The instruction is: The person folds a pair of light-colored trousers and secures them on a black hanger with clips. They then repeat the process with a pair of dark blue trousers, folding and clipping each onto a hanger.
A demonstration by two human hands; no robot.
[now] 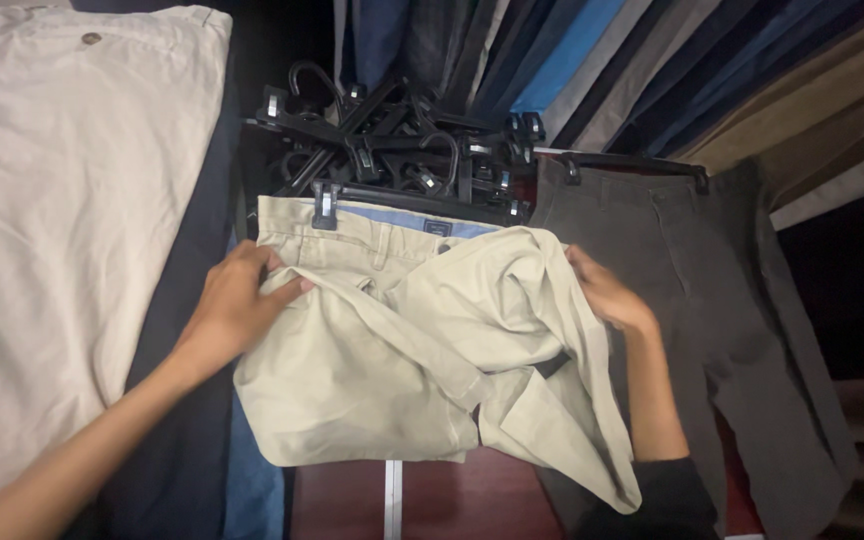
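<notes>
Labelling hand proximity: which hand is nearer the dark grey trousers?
Right. The right hand grips the beige trousers beside the dark grey trousers; the left hand rests across the beige pair.

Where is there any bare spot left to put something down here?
Only the reddish tabletop below the beige trousers. The hangers crowd the top; white cloth fills the left, grey trousers the right. Both hands rest on the beige pair.

— Any packages, signs or screens here?

— None that show. Only a small dark label (436, 227), a short rectangle sewn inside the light blue waistband lining (392, 218) of the khaki trousers (372, 370) (just under the black clip hanger (422, 203)).

— Its print?

— Too small to tell.
</notes>
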